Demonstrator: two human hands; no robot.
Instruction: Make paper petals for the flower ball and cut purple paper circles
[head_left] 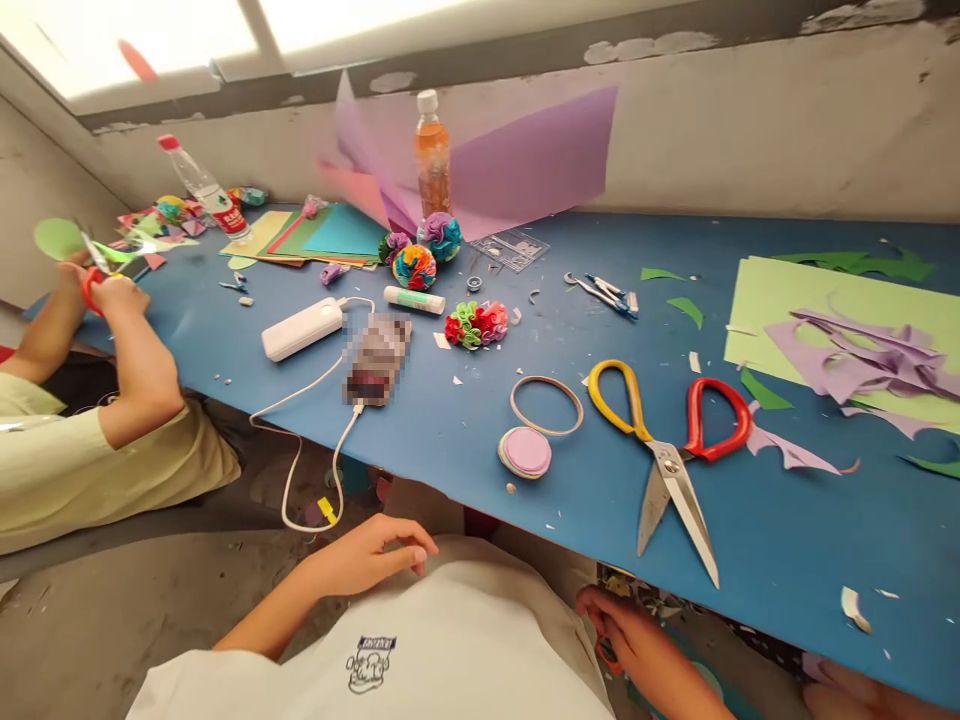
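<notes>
Shadow obscures the right hand's fingers (600, 607), and pixelation blurs the phone (379, 360).

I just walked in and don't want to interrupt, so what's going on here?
Two people are at a blue table strewn with paper scraps. The one wearing the camera holds nothing in the left hand, which is just off the table edge; whether the right hand holds anything is unclear. In front of them lie open scissors and a stack of paper discs. To the left, a co-worker's hand holds red-handled scissors near green paper.
</notes>
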